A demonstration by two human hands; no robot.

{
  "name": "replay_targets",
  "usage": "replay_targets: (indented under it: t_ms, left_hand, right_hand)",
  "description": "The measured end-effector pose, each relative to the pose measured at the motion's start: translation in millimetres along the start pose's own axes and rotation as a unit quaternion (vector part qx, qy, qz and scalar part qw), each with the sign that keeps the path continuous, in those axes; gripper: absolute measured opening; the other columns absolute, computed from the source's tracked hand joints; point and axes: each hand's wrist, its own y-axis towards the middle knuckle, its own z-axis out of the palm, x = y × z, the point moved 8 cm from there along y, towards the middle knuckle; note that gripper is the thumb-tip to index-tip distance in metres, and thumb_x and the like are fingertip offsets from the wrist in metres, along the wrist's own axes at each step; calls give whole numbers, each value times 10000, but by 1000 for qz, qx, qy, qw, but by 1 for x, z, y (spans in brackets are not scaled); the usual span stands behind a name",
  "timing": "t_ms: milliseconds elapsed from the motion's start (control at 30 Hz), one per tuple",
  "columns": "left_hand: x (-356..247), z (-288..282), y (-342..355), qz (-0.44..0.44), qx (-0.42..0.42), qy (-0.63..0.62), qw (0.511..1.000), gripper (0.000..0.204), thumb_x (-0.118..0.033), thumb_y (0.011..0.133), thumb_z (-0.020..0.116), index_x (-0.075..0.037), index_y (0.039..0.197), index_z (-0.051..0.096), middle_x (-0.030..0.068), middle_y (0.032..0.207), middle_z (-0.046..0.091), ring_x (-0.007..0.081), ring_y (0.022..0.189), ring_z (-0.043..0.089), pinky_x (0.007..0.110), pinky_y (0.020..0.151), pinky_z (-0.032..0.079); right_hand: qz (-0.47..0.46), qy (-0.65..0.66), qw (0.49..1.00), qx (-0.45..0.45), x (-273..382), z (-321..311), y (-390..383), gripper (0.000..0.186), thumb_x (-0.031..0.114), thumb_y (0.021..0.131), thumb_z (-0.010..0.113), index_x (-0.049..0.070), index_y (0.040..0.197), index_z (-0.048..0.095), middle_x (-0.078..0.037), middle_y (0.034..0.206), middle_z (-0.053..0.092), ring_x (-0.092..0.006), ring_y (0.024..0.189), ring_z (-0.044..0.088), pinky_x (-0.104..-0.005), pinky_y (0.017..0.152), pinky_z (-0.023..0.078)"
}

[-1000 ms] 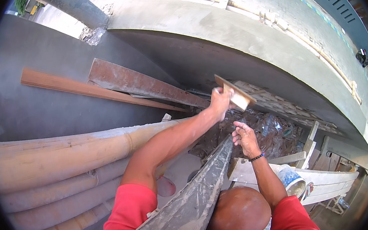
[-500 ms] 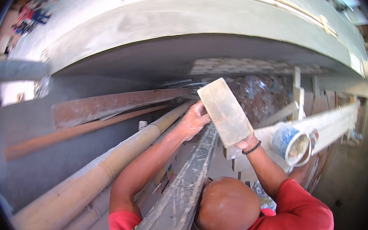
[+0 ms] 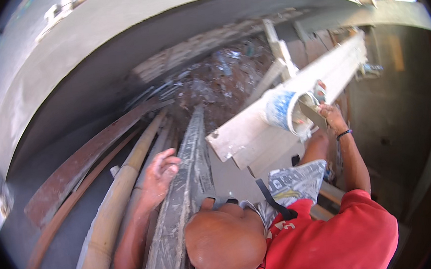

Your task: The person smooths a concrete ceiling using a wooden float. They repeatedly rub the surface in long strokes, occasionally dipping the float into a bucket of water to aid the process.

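My right hand (image 3: 333, 118) is closed on a trowel (image 3: 313, 114) whose flat grey blade reaches into the mouth of a blue-and-white bucket (image 3: 281, 109). The bucket lies tilted on pale planks, its open rim toward my right hand, with greyish material inside. My left hand (image 3: 160, 176) is raised with its fingers apart and nothing in it. It is beside a long grey, mortar-smeared beam (image 3: 174, 220) that runs up past my head. A bamboo pole (image 3: 107, 221) lies to the left of my left forearm.
Pale planks (image 3: 338, 67) slope up to the right under the bucket. Reddish boards (image 3: 82, 166) lean at the left. Debris and plastic scraps (image 3: 221, 77) cover the ground ahead, below a grey concrete ledge (image 3: 66, 65). A wooden post (image 3: 280, 52) stands behind the planks.
The pale rectangular slab that was at both hands is out of sight. My right hand has moved right to the bucket with the trowel; my left hand has drawn back. The view has swung right.
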Motion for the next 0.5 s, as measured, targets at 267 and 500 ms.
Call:
replay_targets:
  t_ms: [267,500]
  left_hand:
    - [0,5,-4,-3,36,29,999,455,-179,923,549,-35,1337,430,112,1104,574,181,1001,565,335,897,445]
    - [12,7,-7,-22,13,11,1000,413,-156,924,534,-17,1304,455,97,1055,584,153,963,554,312,860,438]
  right_hand:
    - [-162,-122,979,-34,-92,107,162,324,121,799,580,-61,1064,621,-220,951,659,-360,942,612,-410,831,473]
    - [-114,-115,985,-59,-18,9,36,287,123,893,506,-44,1076,650,-142,1055,662,-205,936,614,-297,842,466]
